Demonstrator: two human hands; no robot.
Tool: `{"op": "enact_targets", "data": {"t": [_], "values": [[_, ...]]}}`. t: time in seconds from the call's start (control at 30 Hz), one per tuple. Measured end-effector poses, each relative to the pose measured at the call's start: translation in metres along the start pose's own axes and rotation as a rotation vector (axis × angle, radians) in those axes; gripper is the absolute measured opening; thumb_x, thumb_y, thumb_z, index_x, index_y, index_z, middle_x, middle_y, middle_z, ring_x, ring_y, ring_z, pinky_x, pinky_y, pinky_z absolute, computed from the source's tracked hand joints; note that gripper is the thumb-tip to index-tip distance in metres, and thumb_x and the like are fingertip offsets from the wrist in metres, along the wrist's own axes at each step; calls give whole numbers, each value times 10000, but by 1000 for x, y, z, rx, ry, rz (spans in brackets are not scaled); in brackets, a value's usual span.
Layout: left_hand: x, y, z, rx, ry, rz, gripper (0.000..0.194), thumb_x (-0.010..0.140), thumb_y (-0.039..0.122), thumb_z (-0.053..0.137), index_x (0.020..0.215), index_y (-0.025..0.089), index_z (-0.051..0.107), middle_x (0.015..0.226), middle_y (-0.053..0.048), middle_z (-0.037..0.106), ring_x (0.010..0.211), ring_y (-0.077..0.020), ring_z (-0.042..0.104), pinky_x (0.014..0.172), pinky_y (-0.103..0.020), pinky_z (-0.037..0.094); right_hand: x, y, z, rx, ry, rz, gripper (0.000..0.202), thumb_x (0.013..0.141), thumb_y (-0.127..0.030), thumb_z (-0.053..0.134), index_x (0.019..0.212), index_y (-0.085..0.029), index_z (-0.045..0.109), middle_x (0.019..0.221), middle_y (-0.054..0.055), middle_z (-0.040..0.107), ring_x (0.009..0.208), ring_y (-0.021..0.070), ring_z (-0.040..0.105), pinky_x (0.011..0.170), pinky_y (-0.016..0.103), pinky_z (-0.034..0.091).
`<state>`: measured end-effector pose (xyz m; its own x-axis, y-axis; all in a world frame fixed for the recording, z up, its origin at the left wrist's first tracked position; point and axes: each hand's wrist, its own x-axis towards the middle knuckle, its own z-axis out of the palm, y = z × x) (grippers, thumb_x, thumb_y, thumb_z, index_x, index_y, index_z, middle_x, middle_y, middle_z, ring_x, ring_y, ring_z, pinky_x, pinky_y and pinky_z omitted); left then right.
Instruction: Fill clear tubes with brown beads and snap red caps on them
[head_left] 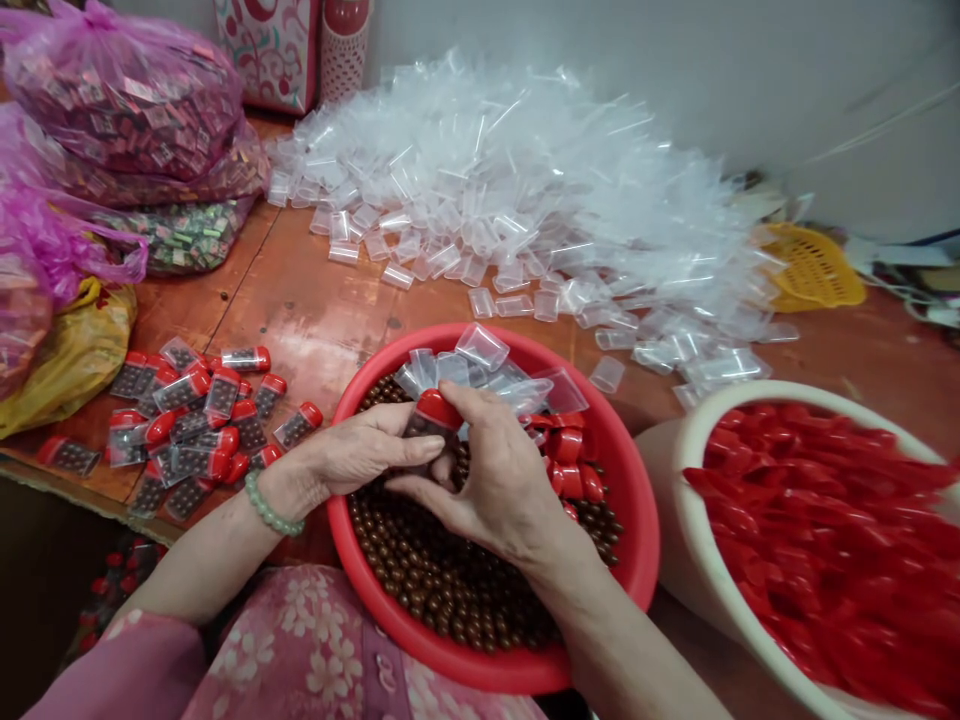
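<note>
Over a red basin [646, 520] of brown beads [450, 590], my left hand [367, 445] grips a small clear container [421, 432] filled with dark beads and topped by a red cap [437, 408]. My right hand [495, 470] closes round the same container from the other side, its fingertips at the cap. Clear empty cases [482, 347] lie in the basin's far part, and loose red caps [568, 460] rest on the beads at its right. Filled, capped containers [196, 425] form a pile on the wooden table left of the basin.
A large heap of clear cases [517, 190] spreads across the table [285, 300] behind the basin. A white tub [694, 500] of red caps stands at the right. Pink bags [142, 100] and a yellow bag [82, 350] sit at the left; a yellow basket [814, 270] lies at the back right.
</note>
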<state>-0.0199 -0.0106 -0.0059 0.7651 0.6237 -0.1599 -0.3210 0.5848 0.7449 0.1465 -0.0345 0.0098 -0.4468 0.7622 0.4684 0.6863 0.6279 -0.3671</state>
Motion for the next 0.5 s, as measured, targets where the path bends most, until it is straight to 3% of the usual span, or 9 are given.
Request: {"op": "enact_targets", "data": {"t": [0.13, 0.33, 0.5], "values": [[0, -2, 1, -53, 37, 5, 369, 736, 431, 772, 748, 104, 602, 727, -14, 574, 705, -96, 533, 697, -226, 427, 2, -3, 6, -138, 86, -54, 667, 790, -312, 628, 1376, -155, 351, 1005, 137, 654, 888, 307, 655, 748, 458, 532], [-3, -5, 2, -122, 7, 18, 383, 713, 415, 799, 810, 106, 594, 729, -10, 586, 692, -90, 548, 673, -215, 425, 4, -5, 9, -202, 165, -120, 649, 743, -342, 628, 1322, -158, 400, 852, 80, 659, 729, 262, 652, 725, 442, 509], [-4, -8, -1, -125, -4, 23, 389, 707, 411, 806, 834, 104, 604, 730, -6, 590, 683, -85, 548, 657, -209, 421, 3, -8, 8, -230, 173, -131, 648, 721, -348, 656, 1291, -145, 423, 837, 89, 680, 734, 263, 671, 758, 438, 505]]}}
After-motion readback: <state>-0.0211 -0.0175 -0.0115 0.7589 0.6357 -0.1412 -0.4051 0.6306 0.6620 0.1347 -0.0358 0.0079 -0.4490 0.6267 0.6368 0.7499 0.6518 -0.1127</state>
